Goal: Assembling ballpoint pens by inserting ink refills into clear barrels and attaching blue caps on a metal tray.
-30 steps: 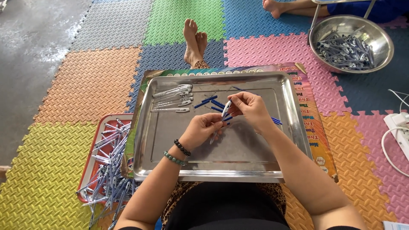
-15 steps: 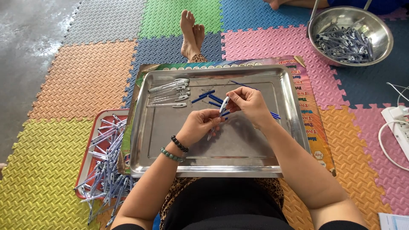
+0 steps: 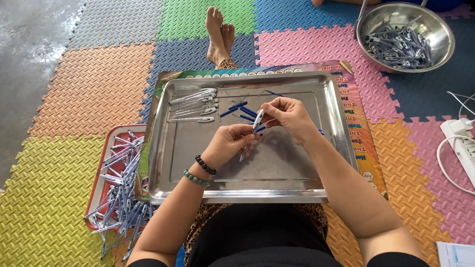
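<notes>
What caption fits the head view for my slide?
Both hands, left and right, hold a pen over a steel tray.

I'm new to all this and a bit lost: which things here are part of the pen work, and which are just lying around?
In use:
left hand
right hand
pen
steel tray
blue refills
pen barrels
red tray of pens
steel bowl of pens

Lying about:
power strip
foam mats

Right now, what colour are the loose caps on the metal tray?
Dark blue caps on the silver tray, head view.
</notes>
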